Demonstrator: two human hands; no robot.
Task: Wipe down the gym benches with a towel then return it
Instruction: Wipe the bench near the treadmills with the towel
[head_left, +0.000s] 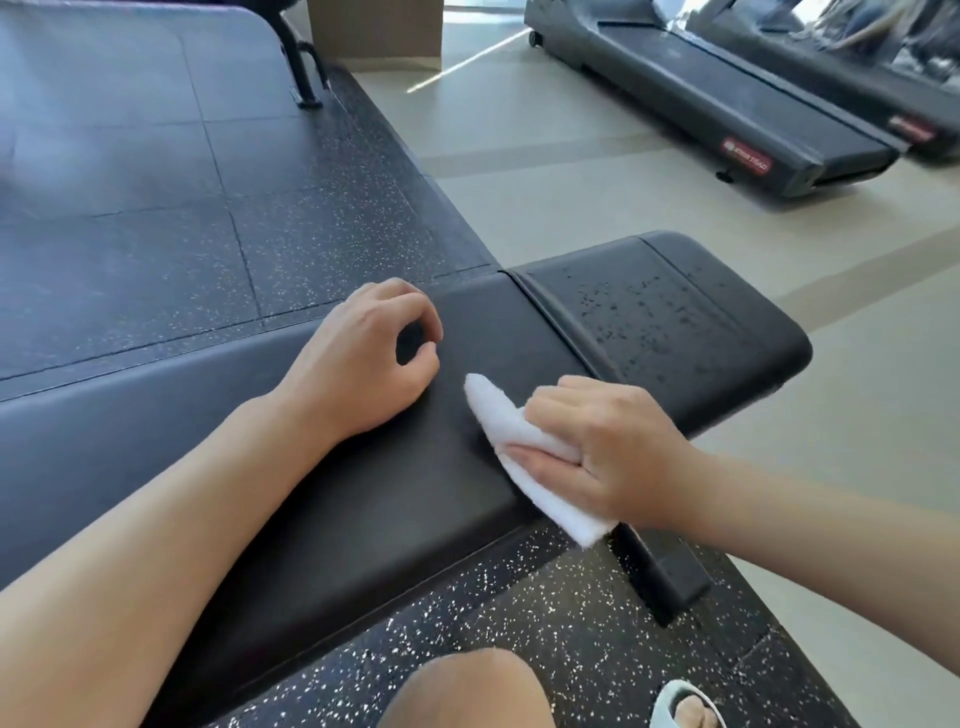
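**Towel on the long pad, droplets left on the short one**

The right hand (597, 447) has its grip clenched round the white towel (524, 457), pressed on the desk (363, 493) just short of the seam (550, 322). The left hand (363, 358) rests beside the towel, fingers loosely curled, grasping nothing. Beyond the seam the end pad (675, 317) shows droplets — a bunched towel could smear them, or slip off the near edge.
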